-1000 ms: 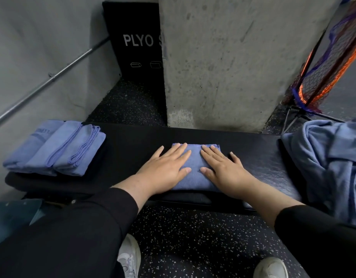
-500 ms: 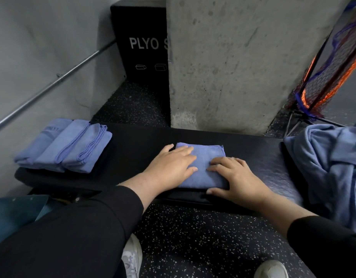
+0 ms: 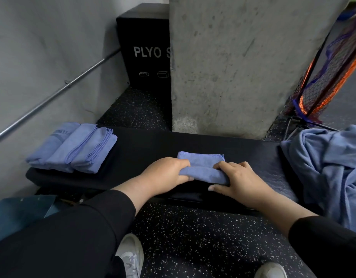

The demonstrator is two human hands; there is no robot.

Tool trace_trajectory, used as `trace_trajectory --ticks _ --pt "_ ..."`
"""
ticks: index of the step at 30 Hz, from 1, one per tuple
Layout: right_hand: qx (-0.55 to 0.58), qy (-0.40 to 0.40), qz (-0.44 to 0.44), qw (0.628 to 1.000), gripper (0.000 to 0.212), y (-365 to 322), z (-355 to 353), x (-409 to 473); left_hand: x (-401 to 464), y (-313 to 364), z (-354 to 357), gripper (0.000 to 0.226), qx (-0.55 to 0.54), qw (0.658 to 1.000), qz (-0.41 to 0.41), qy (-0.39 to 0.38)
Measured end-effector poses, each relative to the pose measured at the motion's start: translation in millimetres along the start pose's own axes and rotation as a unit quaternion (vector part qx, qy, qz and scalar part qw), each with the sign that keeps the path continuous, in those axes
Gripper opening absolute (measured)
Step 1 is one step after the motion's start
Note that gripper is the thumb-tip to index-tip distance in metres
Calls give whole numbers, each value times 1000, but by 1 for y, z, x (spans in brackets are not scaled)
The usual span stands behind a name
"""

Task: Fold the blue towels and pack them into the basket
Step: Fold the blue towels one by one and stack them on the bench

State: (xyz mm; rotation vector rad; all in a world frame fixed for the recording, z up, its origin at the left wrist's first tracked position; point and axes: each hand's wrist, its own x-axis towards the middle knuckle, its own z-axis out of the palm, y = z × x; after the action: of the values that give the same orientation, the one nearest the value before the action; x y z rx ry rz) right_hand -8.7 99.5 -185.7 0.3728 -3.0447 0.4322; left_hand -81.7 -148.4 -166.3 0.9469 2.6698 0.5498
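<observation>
A small folded blue towel (image 3: 202,167) lies in the middle of the black padded bench (image 3: 145,149). My left hand (image 3: 165,173) grips its near left end and my right hand (image 3: 239,177) grips its near right end, fingers curled under the raised near edge. Several folded blue towels (image 3: 73,147) are stacked on the bench's left end. A heap of unfolded blue towels (image 3: 329,167) covers the right end. No basket is in view.
A concrete pillar (image 3: 243,67) rises right behind the bench. A black plyo box (image 3: 145,49) stands behind it to the left. A metal rail (image 3: 53,97) runs along the left wall. An orange and black net (image 3: 333,77) hangs at the right. My shoes rest on the speckled floor (image 3: 193,237).
Both hands went from lying flat on the towel to curling round its near edge and lifting it. The camera has tilted a little lower.
</observation>
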Motion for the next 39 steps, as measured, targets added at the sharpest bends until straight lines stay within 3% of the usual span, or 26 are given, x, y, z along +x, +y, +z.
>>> trace_trajectory --ticks 2,6,10,13,16,18,19,21,23,27,29,31,33,35,37,39 --pt "16 17 15 1000 32 -2 -2 -2 -1 -2 -5 27 -59 998 -19 0" --pt "151 13 113 982 19 -4 -14 6 7 -4 -11 17 -168 984 -52 32" --pt "204 30 166 964 22 -2 -11 19 16 -4 -6 18 -175 975 -103 86" --pt "185 84 169 964 35 1 -1 26 22 -4 1 30 20 978 -94 185" --pt "38 134 109 984 37 8 10 31 26 -3 9 14 164 959 25 230" --pt "-38 162 51 985 18 9 13 32 25 -7 17 32 175 963 83 187" --pt "-50 172 23 984 12 10 15 32 23 -9 20 39 167 973 70 147" --pt "-48 167 -2 985 27 13 19 28 21 -13 20 54 162 985 19 60" --pt "-23 125 -8 992 45 23 22 24 22 -13 19 67 159 987 -2 21" --pt "32 -14 4 999 76 41 19 19 24 -10 18 77 141 990 -19 9" --pt "64 -8 22 998 72 42 19 22 27 -11 18 81 131 991 -25 13" --pt "145 27 53 988 55 39 16 26 32 -12 17 80 120 992 -26 35" --pt "262 51 97 959 34 33 8 31 34 -13 12 64 63 995 -41 70" --pt "371 64 128 918 20 22 -4 36 31 -12 1 41 -108 987 -75 91" --pt "462 82 156 869 11 13 -15 40 26 -10 -7 32 -273 953 -99 93" --pt "514 86 191 832 18 4 -22 44 18 -6 -14 36 -390 912 -107 73"
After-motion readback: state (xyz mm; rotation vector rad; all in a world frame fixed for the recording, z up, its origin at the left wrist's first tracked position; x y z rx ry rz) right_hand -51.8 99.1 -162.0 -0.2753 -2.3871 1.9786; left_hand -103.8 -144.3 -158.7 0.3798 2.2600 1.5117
